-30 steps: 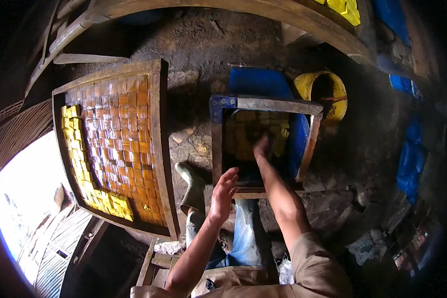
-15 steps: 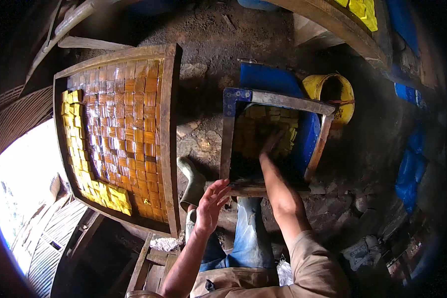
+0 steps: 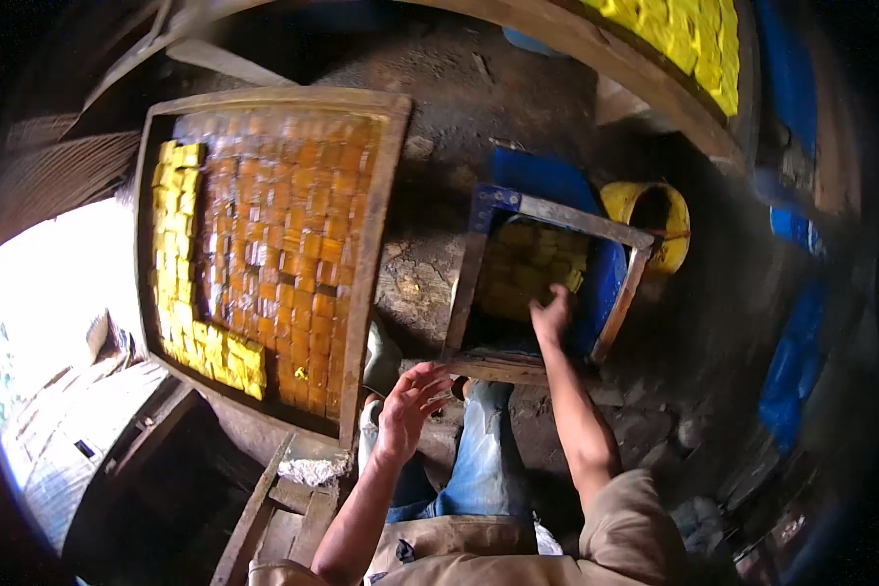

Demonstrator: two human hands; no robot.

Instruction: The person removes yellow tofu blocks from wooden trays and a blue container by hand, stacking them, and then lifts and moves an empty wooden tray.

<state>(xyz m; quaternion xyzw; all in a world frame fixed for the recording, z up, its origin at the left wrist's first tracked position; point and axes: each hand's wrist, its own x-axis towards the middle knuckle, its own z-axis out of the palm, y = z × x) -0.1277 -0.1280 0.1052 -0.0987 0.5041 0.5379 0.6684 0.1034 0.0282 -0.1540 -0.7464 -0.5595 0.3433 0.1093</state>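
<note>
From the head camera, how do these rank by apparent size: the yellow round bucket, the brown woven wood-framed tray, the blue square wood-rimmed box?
1. Woven tray
2. Blue box
3. Yellow bucket

Framed woven tray (image 3: 288,244), yellow blocks (image 3: 174,256) along two adjoining edges

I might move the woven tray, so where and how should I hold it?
Probably by the wooden frame, on its left and right sides, coming from outside: it stands above the woven base, giving an edge. Yellow blocks line the left and part of the near inside, so reaching in could disturb them.
</note>
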